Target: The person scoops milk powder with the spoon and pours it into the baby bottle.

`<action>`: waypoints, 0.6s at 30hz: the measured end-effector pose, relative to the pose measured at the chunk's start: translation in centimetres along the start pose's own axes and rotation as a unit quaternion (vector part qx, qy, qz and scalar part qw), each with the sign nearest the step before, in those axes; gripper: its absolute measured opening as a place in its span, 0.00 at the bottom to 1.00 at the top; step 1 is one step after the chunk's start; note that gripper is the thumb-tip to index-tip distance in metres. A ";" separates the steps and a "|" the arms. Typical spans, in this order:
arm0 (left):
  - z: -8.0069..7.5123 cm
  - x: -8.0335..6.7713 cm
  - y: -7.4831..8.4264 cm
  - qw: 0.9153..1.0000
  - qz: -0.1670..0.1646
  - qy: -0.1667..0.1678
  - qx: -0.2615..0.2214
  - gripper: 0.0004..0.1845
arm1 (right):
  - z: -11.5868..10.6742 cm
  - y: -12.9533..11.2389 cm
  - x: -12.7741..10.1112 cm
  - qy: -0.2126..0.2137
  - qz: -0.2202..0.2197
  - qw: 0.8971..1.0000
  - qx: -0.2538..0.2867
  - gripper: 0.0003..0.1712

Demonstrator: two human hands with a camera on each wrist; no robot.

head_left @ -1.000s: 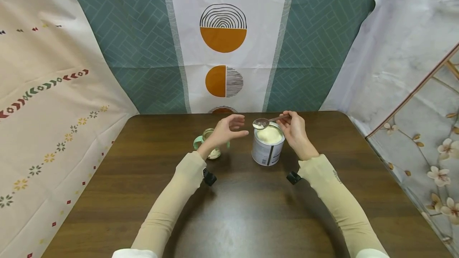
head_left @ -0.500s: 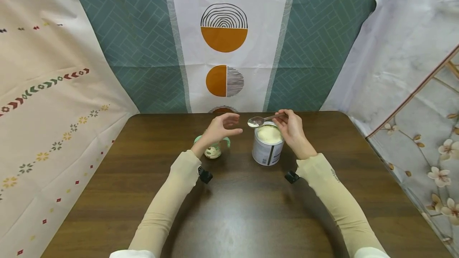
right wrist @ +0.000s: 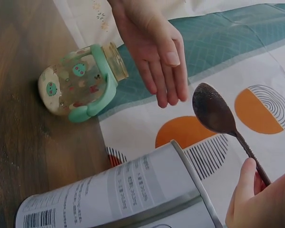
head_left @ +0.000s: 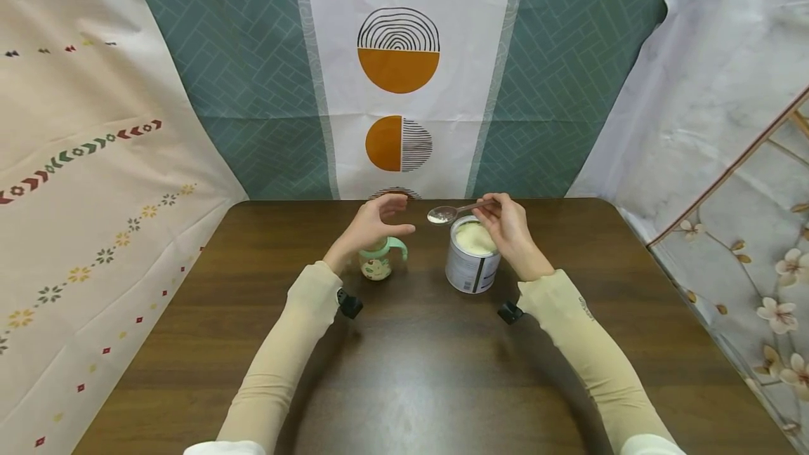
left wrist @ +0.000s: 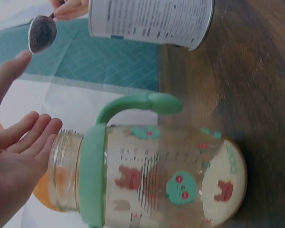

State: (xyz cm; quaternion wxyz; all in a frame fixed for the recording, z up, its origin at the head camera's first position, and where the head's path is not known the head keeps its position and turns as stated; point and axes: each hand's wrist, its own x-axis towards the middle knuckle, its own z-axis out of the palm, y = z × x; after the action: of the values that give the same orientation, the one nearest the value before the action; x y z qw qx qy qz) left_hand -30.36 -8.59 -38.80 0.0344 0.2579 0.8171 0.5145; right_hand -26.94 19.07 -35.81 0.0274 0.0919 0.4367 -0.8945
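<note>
My right hand pinches the handle of a spoon, whose bowl carries pale powder. The spoon's bowl hangs in the air left of an uncovered tin that is filled with cream-coloured powder. My left hand holds nothing, fingers relaxed and thumb spread, close over a baby bottle. In the left wrist view the clear bottle stands uncapped, with a green collar and handle, animal prints and pale powder in its base. The left palm faces the spoon in the right wrist view.
Tin and bottle stand apart on a dark wooden table, near its back edge. Behind it hangs a patterned cloth, with more cloth along both sides.
The spoon and right hand have moved left, so the spoon's bowl is now beside the tin. My left hand has also shifted left, nearer the bottle's mouth, uncovering its right handle.
</note>
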 end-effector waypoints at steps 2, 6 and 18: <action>-0.3 -0.1 0.0 1.000 0.003 -0.001 -0.001 0.35 | 0.1 0.1 0.0 -0.006 0.003 1.000 0.005 0.19; -1.0 -0.6 0.5 1.000 0.006 -0.006 -0.008 0.36 | 0.5 0.1 -0.1 -0.015 0.004 1.000 0.011 0.20; -2.5 -1.6 -1.9 1.000 -0.006 0.008 -0.018 0.38 | 1.1 0.7 -0.4 -0.030 0.007 0.999 0.014 0.20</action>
State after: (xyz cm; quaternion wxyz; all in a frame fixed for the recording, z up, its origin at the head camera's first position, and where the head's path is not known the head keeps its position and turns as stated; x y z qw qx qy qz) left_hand -30.53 -12.01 -39.56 0.0358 0.2482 0.8096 0.5307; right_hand -26.63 17.77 -35.65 0.0453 0.0681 0.4228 -0.9025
